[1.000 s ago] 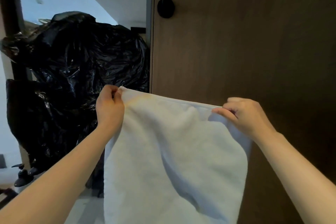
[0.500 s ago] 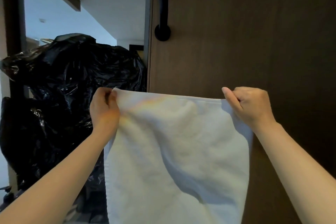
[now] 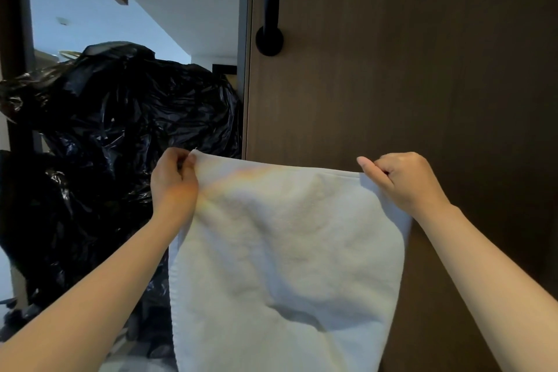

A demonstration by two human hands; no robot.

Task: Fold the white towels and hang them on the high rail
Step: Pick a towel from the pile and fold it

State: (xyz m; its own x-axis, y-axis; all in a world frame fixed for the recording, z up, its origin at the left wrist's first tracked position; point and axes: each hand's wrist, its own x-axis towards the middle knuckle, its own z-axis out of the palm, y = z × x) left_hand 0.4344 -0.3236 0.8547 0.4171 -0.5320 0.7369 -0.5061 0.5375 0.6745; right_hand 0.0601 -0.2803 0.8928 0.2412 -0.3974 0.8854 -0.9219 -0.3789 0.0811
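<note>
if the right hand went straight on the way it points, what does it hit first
Most likely the brown wooden door behind it. The right hand, gripping the white towel, shows nothing else in that line, though depth is unclear.

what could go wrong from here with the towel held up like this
1. The left hand and right hand each pinch only a top corner of the towel, so a slip at either corner would likely drop that side.
2. The towel's left edge hangs close to the black bags and could brush them when it is folded or lifted.
3. The middle sags in a crease, so a fold may come out uneven.
</note>
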